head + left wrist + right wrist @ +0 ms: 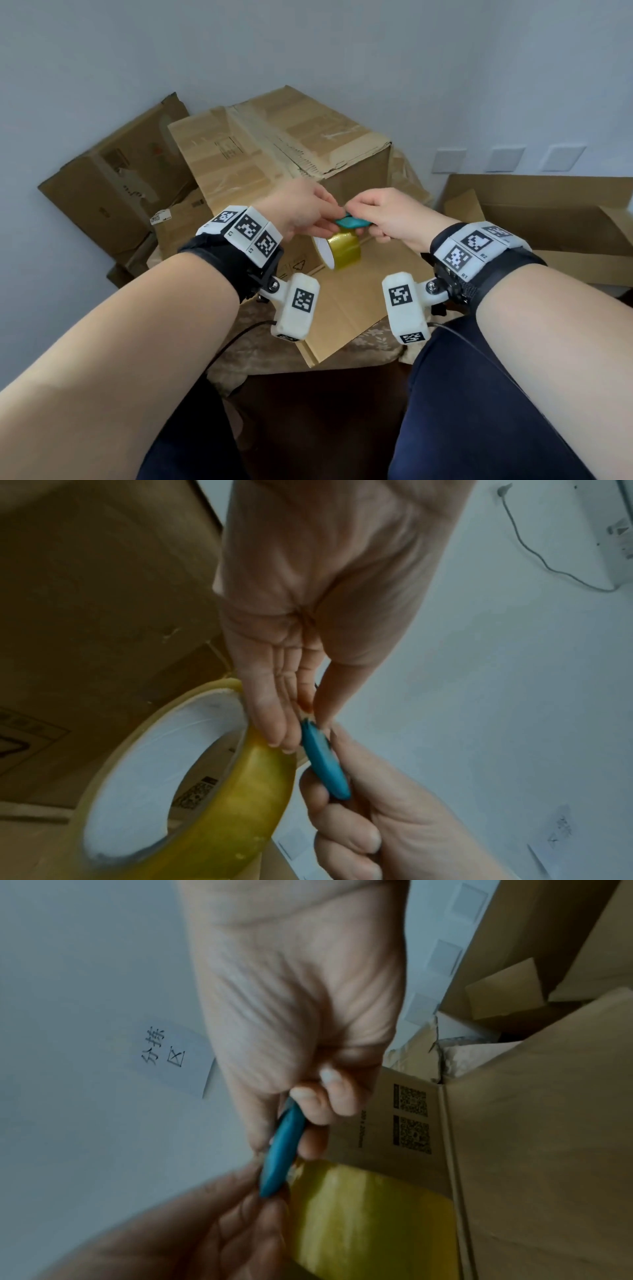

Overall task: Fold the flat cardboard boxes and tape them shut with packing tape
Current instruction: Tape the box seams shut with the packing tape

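Pale blue-grey walls close in a corner where cardboard is piled on and around a cloth-covered worktop (260, 346). At the centre of the head view, the right hand (387, 216) has its fingers (318, 1104) curled round a small teal cutter (351, 222), while the left hand (301, 212) pinches the cutter's far tip between thumb and fingers (274, 723), with those fingers lying against the rim of the tape; probably the two are freeing a loose end of tape or opening the cutter, though no blade or tape end can be made out. Directly beneath them hangs the roll of yellowish packing tape (342, 253), white core facing left; what carries it is not plain, perhaps the lower fingers of the right hand. Keeping roll and cutter together above the work seems meant to keep the tape ready for a seam. Behind the hands stands a folded box (274, 147) whose top seam already bears tape, with a flap (349, 308) lying open toward the person. Flattened boxes (113, 185) lean at left and an open box (548, 219) sits at right. Two QR codes are printed on a box panel (411, 1115); the small print beside them is unreadable. A paper note on the wall (171, 1056) reads 分拣区.
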`<state>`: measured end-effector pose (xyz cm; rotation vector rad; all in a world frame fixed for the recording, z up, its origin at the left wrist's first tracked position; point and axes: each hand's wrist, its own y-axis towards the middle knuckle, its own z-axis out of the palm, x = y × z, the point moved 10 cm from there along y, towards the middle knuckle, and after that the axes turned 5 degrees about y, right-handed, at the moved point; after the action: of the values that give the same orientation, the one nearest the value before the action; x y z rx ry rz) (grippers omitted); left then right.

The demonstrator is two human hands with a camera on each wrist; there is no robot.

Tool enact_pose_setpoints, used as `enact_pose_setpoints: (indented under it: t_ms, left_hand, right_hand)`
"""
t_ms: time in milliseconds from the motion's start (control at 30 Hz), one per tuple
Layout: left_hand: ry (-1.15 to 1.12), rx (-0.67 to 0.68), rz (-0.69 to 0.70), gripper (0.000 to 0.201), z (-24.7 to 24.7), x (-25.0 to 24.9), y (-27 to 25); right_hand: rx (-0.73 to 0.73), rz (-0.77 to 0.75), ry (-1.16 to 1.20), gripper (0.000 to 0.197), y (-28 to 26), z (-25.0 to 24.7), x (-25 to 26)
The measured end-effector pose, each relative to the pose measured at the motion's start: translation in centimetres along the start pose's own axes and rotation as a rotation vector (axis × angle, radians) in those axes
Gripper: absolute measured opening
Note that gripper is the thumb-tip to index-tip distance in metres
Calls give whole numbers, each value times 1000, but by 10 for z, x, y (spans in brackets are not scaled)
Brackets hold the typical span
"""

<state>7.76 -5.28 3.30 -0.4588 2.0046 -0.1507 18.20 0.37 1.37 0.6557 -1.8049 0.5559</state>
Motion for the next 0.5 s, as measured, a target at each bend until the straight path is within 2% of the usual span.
enact_pose_setpoints:
  t_ms: [67,233,367,500]
  left_hand:
    - [19,-13,-55,9,-3,11,-2]
    - [79,-68,-217,26,-12,41,-10]
    - [-44,-137,-188,25,-10,51,-11]
    - [-284,-112,-172,26,2,54,-10]
  right_hand:
    - [-29,8,73,20,1,-6,-5]
    - [-93,2,269,33,12,-14,-19]
    - [-102,-68,225,34,22,-8,-11]
    - [-120,-193,-14,32,25,-5,10]
